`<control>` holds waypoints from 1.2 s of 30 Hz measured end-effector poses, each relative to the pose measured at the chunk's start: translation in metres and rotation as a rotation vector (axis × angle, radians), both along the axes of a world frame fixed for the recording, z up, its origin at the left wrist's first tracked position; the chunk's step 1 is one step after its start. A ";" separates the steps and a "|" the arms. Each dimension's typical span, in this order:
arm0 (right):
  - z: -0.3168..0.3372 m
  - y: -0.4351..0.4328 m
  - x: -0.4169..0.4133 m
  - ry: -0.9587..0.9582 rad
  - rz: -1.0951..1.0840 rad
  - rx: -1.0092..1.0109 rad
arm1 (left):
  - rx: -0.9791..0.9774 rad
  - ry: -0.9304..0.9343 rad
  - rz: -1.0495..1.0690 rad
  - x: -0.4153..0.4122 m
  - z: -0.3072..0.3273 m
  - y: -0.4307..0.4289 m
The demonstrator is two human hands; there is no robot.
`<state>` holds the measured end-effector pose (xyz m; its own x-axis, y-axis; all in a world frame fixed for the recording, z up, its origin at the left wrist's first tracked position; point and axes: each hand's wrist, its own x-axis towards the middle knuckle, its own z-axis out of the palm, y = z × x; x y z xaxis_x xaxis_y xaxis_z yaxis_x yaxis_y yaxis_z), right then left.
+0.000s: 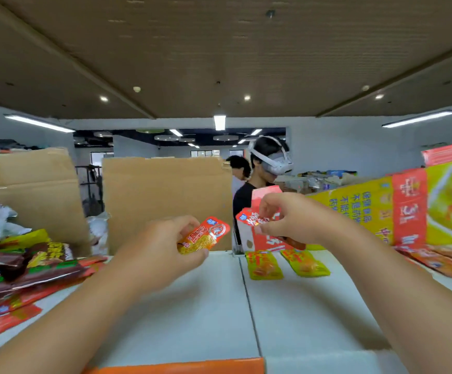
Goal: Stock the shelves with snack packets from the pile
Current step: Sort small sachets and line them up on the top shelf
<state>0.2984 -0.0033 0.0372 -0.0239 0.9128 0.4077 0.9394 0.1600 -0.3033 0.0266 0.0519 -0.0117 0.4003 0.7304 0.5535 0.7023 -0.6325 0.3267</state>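
Observation:
My left hand [163, 247] pinches a small red-and-yellow snack packet [206, 234] above the white shelf [198, 306]. My right hand [287, 217] pinches a second red packet [249, 218] of the same kind, just in front of a red-and-white display box [254, 240]. Two yellow-green packets [264, 265] [304, 261] lie flat on the shelf below my right hand. A pile of brown, green and red snack packets [30, 268] sits at the left of the shelf.
Cardboard panels [165, 201] stand at the back of the shelf. A large yellow-and-red box [408, 209] leans at the right, with orange packets [440, 261] lying below it. A person wearing a white headset [270, 160] stands behind the shelf. A cardboard board hangs overhead.

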 end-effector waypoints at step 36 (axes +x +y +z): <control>-0.052 -0.040 0.429 -0.104 -0.490 -0.294 | -0.109 0.190 -0.149 0.464 -0.004 -0.052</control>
